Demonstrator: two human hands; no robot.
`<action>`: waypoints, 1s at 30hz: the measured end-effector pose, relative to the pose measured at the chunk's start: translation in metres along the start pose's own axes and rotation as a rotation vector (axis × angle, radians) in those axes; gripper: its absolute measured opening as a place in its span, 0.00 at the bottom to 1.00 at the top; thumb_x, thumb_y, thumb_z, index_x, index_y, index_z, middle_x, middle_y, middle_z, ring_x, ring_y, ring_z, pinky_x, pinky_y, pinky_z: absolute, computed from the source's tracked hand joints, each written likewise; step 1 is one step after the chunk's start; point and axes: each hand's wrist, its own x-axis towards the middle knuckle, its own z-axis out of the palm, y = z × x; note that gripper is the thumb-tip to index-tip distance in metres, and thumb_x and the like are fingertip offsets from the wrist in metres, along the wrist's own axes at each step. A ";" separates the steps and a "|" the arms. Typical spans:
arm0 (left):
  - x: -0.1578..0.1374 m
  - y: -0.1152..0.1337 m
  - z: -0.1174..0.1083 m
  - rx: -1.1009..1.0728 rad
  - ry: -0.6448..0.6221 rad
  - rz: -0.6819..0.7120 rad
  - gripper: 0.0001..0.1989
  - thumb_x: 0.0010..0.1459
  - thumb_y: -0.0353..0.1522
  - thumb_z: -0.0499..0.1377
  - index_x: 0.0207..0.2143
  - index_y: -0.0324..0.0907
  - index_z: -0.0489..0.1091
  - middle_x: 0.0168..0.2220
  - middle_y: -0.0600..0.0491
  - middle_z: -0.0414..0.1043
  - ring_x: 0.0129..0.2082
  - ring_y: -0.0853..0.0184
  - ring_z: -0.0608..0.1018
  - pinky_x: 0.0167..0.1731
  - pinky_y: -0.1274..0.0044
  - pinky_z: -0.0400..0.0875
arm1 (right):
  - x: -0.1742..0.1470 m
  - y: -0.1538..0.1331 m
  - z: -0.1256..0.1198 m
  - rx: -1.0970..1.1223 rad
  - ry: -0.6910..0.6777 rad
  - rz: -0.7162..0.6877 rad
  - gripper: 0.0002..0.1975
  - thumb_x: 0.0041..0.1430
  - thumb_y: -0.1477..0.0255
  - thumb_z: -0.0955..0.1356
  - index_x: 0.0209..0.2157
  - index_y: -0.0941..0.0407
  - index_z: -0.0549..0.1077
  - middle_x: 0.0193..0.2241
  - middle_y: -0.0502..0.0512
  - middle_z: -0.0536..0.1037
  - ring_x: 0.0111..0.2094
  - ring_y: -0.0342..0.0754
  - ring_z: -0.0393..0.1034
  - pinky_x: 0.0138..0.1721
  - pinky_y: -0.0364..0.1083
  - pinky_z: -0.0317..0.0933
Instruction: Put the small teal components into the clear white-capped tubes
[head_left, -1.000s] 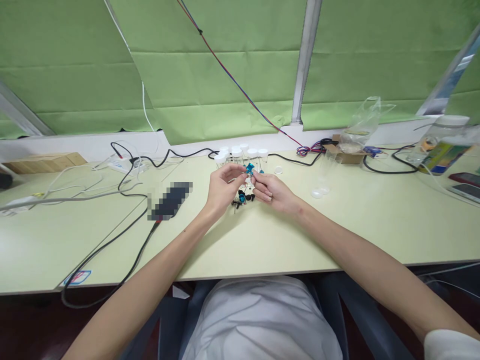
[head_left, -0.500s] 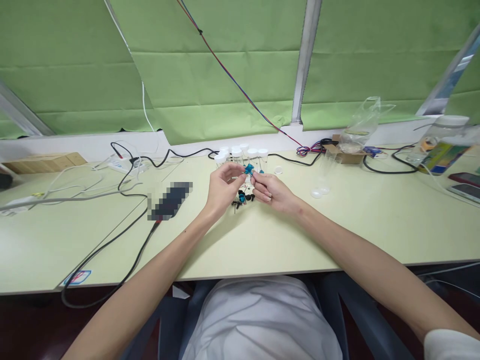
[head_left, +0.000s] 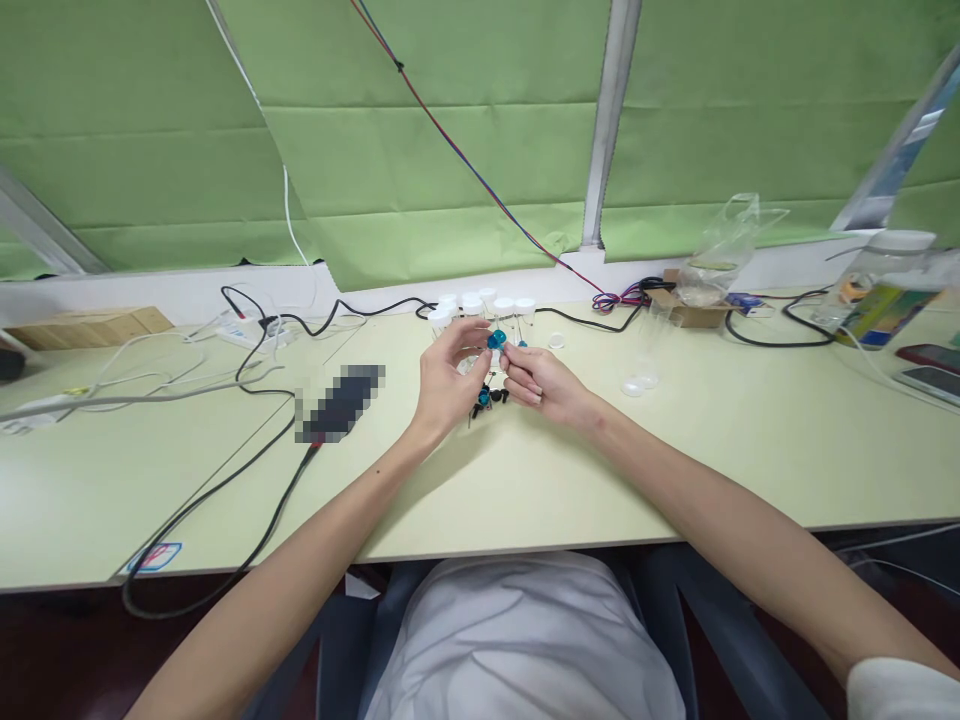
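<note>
Pinching one blue piece (head_left: 497, 340), right hand (head_left: 546, 382), one box (head_left: 700, 316)

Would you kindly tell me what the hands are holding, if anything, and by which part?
A blue piece: the right hand pinches its lower right side; whether the left hand also grips it cannot be told.

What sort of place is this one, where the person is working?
Probably an indoor workroom or office, though I cannot tell which: there is a long pale table, a white power strip and green coverings, apparently over windows.
</note>
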 end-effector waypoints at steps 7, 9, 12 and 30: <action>-0.002 -0.006 -0.001 0.156 -0.020 0.101 0.15 0.55 0.28 0.58 0.44 0.44 0.77 0.45 0.50 0.78 0.43 0.63 0.79 0.50 0.69 0.74 | 0.000 0.001 -0.001 -0.017 -0.001 -0.002 0.18 0.64 0.60 0.69 0.25 0.57 0.67 0.07 0.38 0.53 0.10 0.36 0.44 0.15 0.40 0.39; -0.002 -0.006 -0.001 0.157 -0.019 0.118 0.15 0.55 0.27 0.58 0.44 0.45 0.77 0.44 0.50 0.78 0.44 0.63 0.79 0.50 0.69 0.74 | 0.000 0.001 -0.001 -0.023 -0.001 -0.003 0.18 0.63 0.60 0.69 0.25 0.57 0.66 0.07 0.38 0.53 0.10 0.36 0.44 0.15 0.40 0.39; -0.002 -0.007 0.000 0.150 -0.014 0.134 0.15 0.55 0.26 0.57 0.44 0.44 0.77 0.43 0.50 0.77 0.44 0.63 0.78 0.50 0.69 0.75 | 0.000 0.001 -0.001 -0.028 0.003 -0.013 0.19 0.63 0.60 0.69 0.25 0.57 0.67 0.07 0.38 0.53 0.10 0.36 0.45 0.15 0.40 0.39; -0.003 -0.003 0.000 0.263 0.069 0.202 0.15 0.54 0.23 0.57 0.39 0.44 0.80 0.35 0.52 0.72 0.33 0.68 0.76 0.37 0.75 0.75 | 0.000 0.000 0.000 -0.006 0.019 -0.021 0.19 0.64 0.61 0.69 0.24 0.57 0.67 0.06 0.38 0.54 0.09 0.36 0.45 0.15 0.40 0.40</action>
